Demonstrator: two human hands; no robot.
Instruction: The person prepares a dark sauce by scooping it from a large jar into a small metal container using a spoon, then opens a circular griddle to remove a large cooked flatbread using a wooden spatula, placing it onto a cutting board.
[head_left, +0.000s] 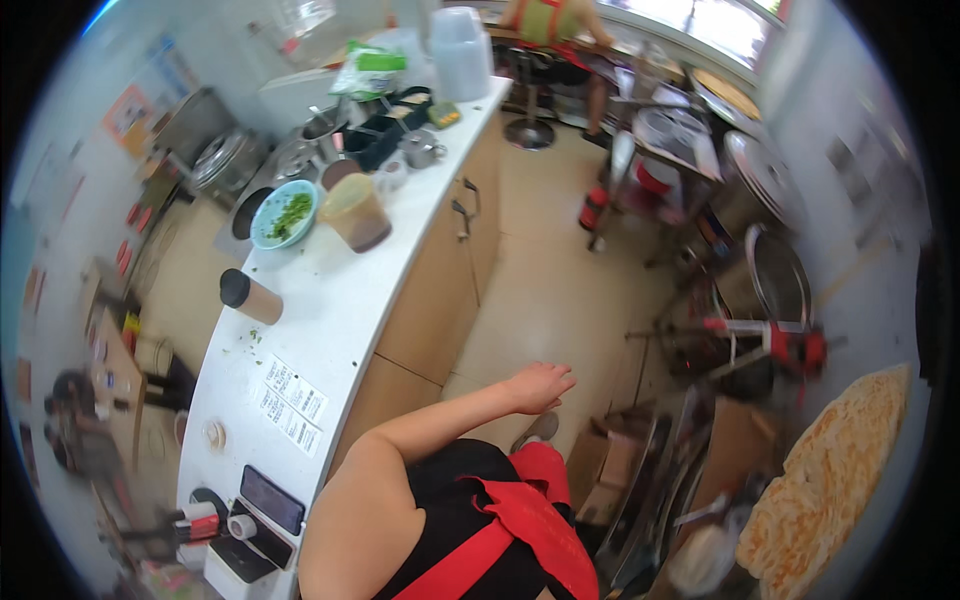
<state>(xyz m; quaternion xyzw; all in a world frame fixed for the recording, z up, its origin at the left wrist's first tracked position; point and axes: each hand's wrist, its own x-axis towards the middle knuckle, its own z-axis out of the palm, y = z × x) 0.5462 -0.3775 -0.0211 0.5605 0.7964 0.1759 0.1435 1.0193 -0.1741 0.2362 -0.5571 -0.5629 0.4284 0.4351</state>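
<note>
My left hand reaches out over the tiled floor in front of my body. It holds nothing, and its fingers are loosely spread. My right hand is not in view. At the lower right a large browned flatbread stands close to the camera; what supports it cannot be seen. Beside its lower edge lies a blurred pale shape that I cannot make out. A red apron covers part of my black top.
A white counter runs along my left. On it are a bowl of chopped greens, a plastic tub, a shaker and printed labels. Cardboard boxes and a cart flank the floor. A person sits at the back.
</note>
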